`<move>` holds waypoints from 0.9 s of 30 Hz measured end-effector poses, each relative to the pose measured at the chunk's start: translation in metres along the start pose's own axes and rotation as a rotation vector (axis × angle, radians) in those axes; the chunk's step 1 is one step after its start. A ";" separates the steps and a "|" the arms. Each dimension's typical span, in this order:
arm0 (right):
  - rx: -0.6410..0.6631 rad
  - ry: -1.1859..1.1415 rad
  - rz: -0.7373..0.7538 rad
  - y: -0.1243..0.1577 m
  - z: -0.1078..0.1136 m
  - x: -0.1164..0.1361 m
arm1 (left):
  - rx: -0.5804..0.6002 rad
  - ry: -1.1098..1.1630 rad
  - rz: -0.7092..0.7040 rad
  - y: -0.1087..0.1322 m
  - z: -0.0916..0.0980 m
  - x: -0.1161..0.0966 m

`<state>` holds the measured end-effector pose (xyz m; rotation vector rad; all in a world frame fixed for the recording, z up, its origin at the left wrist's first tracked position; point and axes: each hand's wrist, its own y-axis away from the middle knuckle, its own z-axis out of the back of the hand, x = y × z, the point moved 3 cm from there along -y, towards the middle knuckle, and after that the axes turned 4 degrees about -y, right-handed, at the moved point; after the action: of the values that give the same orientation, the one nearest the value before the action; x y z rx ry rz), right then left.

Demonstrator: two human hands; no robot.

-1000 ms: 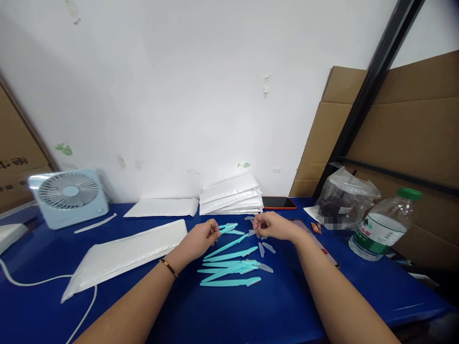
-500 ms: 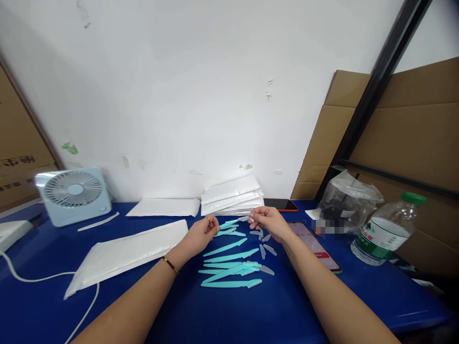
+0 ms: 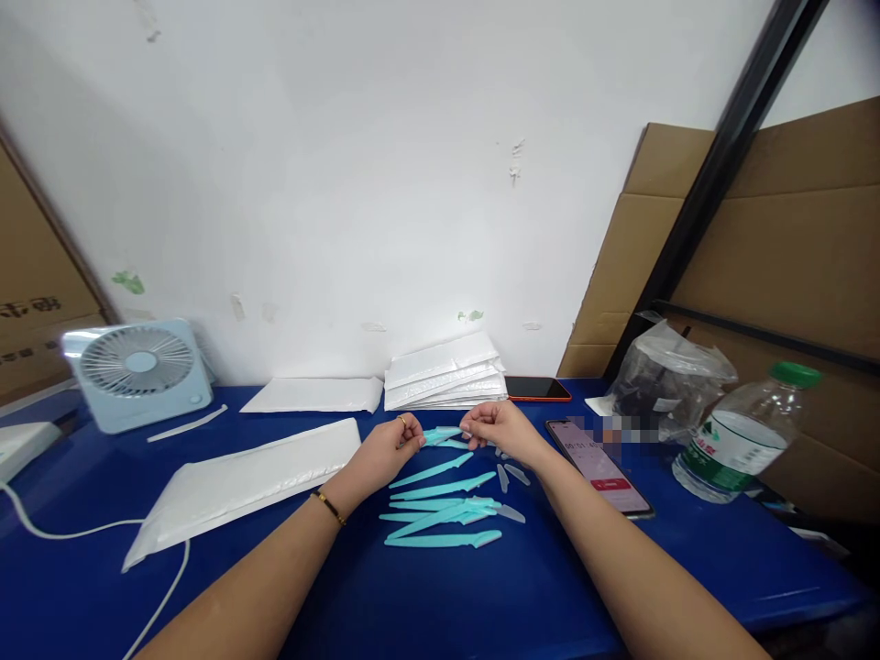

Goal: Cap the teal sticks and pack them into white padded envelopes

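Between my hands is a turquoise eyebrow razor [image 3: 440,434]. Its handle end is pinched in my left hand [image 3: 394,447], fingers closed. My right hand [image 3: 496,433] is closed at the blade end, fingertips on a small clear blade cover; how far the cover sits over the blade is hidden. Just below lie several more turquoise razors [image 3: 440,486], roughly side by side with their blades to the right. One near the front has a clear cover [image 3: 510,514] at its tip. Several loose clear covers [image 3: 515,475] lie under and beside my right wrist.
White padded mailers [image 3: 446,367] are stacked against the wall, with a filled mailer [image 3: 254,481] at left. A fan [image 3: 141,367] and white cable [image 3: 75,534] occupy the left side. Two phones, one lit [image 3: 605,472], a plastic bag [image 3: 666,376] and a bottle [image 3: 742,440] stand right.
My right hand has moved left, bringing the clear cover to the razor's blade end. The razor in my left hand has stayed nearly in place.
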<state>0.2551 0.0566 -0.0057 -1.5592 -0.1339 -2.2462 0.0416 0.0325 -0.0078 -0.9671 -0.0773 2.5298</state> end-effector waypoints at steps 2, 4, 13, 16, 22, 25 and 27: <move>-0.046 0.303 0.045 0.001 0.011 -0.002 | -0.051 -0.106 -0.017 0.001 0.001 0.000; -0.056 0.557 0.105 0.002 0.019 -0.004 | -0.063 -0.191 -0.054 0.003 0.000 -0.001; 0.016 0.687 0.086 0.005 0.014 -0.011 | 0.120 -0.573 -0.203 0.008 -0.009 -0.022; -0.014 0.373 0.016 0.004 0.018 -0.012 | 0.097 -0.691 -0.227 0.006 -0.008 -0.022; -0.026 0.052 -0.037 0.001 0.029 -0.013 | 0.034 -0.691 -0.253 0.003 -0.003 -0.016; 0.007 0.146 -0.058 0.001 0.033 -0.020 | 0.023 -0.677 -0.232 0.002 -0.002 -0.013; 0.033 0.247 -0.087 0.001 0.034 -0.025 | 0.030 -0.666 -0.204 0.001 -0.003 -0.011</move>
<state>0.2925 0.0730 -0.0160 -1.2693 -0.1700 -2.4690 0.0502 0.0265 -0.0037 -0.0644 -0.3142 2.5354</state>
